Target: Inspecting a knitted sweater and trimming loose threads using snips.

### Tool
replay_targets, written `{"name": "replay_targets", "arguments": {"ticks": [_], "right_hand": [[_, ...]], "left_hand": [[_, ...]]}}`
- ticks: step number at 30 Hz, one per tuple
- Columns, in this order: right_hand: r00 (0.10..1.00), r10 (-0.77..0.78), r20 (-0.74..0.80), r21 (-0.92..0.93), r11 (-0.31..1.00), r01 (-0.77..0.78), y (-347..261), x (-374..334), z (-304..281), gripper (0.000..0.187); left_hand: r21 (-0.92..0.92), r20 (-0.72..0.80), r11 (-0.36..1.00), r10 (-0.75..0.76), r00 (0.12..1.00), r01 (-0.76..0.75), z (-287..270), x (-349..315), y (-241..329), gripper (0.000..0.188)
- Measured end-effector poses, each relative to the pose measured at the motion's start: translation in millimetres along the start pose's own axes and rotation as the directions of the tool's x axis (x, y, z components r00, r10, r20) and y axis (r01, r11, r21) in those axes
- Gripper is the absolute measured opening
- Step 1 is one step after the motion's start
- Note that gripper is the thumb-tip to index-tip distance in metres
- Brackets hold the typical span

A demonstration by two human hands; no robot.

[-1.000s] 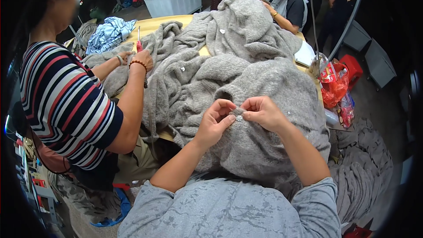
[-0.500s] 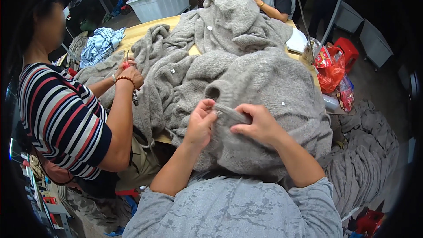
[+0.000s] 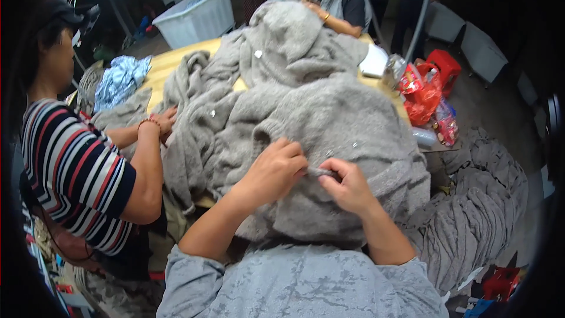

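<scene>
Watching from my end, I'd pull gently so the fuzzy gray knit garment (image 3: 376,118), near side of the surface (image 3: 203,50), won't stretch, left hand (image 3: 276,168) and right hand (image 3: 349,187) both pinching its edge.

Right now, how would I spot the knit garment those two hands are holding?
Find the pale wooden table heaped with grey knits. At its near edge, in front of the person in the blue-grey shirt, bulges a grey knit garment. Unlike the other knits beyond it, this one has a narrow piece held between the left hand and right hand.
</scene>
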State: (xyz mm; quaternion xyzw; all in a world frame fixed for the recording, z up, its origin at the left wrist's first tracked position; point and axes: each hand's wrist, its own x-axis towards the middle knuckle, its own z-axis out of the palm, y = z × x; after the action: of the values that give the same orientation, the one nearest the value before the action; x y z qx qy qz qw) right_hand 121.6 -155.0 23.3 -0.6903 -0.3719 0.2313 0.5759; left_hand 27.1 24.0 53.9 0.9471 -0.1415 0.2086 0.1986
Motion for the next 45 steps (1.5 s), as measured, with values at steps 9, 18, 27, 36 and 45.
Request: {"name": "replay_targets", "arguments": {"ticks": [9, 18, 27, 36, 45], "right_hand": [[0.984, -0.156, -0.084, -0.103, 0.984, 0.147, 7.4, 7.9, 21.1, 0.013], [0.847, -0.531, 0.017, -0.339, 0.794, 0.504, 20.8, 14.2, 23.3, 0.011], [0.872, -0.488, 0.033, -0.410, 0.789, 0.457, 22.4, 1.2, 25.8, 0.012], [0.947, -0.317, -0.048, -0.194, 0.933, 0.302, 3.0, 8.0, -16.4, 0.007], [0.920, -0.391, 0.024, -0.561, 0.757, 0.336, 28.9, 46.1, 16.5, 0.006]], "left_hand": [[-0.149, 0.006, 0.985, -0.092, 0.996, 0.092, 4.2, -5.4, -5.8, 0.008], [-0.660, 0.470, 0.463, -0.361, 0.806, 0.592, 13.0, -21.8, -17.2, 0.015], [-0.484, 0.300, 0.744, -0.354, 0.886, 0.461, 8.0, -22.5, -2.5, 0.008], [0.112, 0.017, 0.990, 0.081, 0.997, -0.082, 19.9, -28.5, 12.3, 0.021], [0.090, -0.138, 0.996, -0.015, 0.990, 0.028, 44.8, -26.0, -1.4, 0.019]]}}
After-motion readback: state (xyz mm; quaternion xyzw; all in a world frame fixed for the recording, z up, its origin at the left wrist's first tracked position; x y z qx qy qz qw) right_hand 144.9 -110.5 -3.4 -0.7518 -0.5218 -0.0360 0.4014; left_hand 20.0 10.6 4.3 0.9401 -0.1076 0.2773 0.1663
